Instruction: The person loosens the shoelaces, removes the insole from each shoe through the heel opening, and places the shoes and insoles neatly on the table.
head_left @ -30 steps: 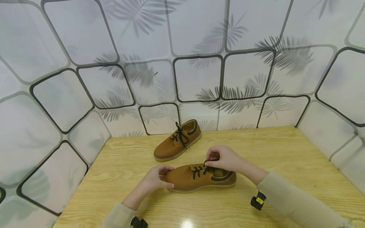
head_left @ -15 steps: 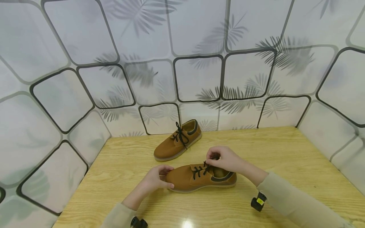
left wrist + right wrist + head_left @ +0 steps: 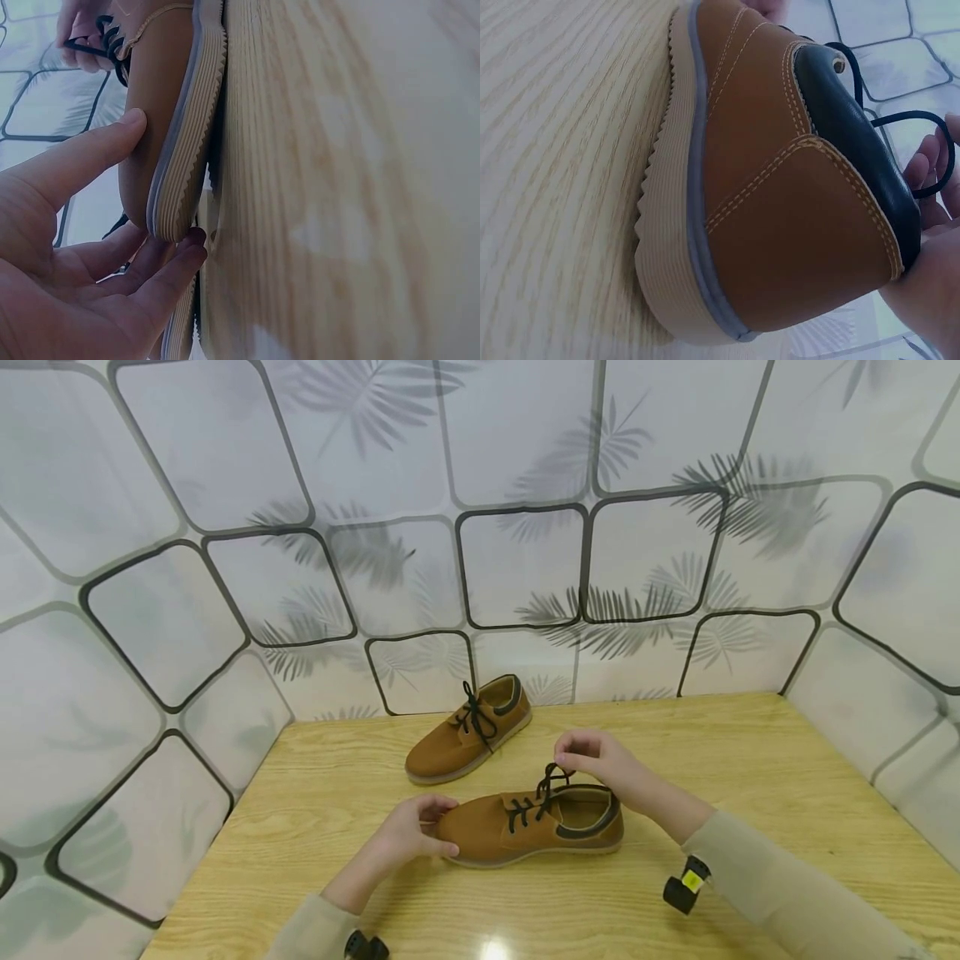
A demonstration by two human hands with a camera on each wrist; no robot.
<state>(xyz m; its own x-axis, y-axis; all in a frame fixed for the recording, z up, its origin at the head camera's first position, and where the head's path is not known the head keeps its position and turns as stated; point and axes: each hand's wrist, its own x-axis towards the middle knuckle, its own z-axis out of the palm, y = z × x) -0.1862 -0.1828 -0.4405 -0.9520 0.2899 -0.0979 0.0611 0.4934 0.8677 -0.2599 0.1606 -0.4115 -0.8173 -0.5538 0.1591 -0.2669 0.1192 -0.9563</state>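
Note:
A brown lace-up shoe (image 3: 476,827) with a pale ribbed sole stands on the table, toe to the left. My left hand (image 3: 408,833) grips its toe. In the left wrist view the thumb (image 3: 112,142) presses the upper and the other fingers reach round the toe tip at the sole. Above the shoe's opening, my right hand (image 3: 603,764) pinches the black shoelace (image 3: 911,115), which rises in a slack loop from the top eyelets. Part of that hand is hidden behind the dark heel collar (image 3: 855,135) in the right wrist view.
A matching brown shoe (image 3: 442,753) stands farther back near the wall, its black lace tied in a bow. The wood-grain table (image 3: 712,752) meets walls (image 3: 525,568) with a leaf-and-grid pattern at the back and both sides.
My right hand has moved up and to the right from the shoe's eyelets, drawing the lace up with it. The left hand and both shoes have stayed in place.

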